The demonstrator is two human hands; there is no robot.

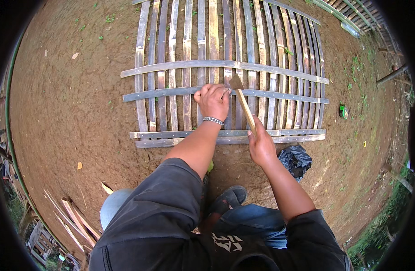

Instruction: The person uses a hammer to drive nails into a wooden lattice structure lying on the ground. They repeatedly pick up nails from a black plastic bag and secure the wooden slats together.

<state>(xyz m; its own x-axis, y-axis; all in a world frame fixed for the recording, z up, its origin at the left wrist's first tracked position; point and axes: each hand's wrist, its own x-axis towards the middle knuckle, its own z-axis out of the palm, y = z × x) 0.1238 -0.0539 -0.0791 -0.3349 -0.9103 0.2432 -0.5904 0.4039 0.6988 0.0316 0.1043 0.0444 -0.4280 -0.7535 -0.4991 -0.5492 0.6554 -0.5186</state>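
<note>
A panel of upright bamboo slats point(173, 40) lies on the ground in front of me, crossed by flat bamboo strips. My left hand point(213, 100), with a chain bracelet at the wrist, rests closed on the dark crosswise strip point(284, 96). Its thumb and fingertip pinch a small nail point(229, 91) at the strip, mostly hidden by the fingers. Closed round the lower part of a wooden handle, my right hand point(261, 143) holds a hammer point(245, 107). The hammer's blocky brown head is just beyond the left fingertips, over the panel.
A crumpled black plastic bag point(295, 161) sits near the panel's right corner. Loose bamboo strips point(78, 223) lie at lower left. A small green object point(343, 111) and a clear bottle point(350, 30) are on the dirt to the right. My shoe point(230, 197) is below the panel.
</note>
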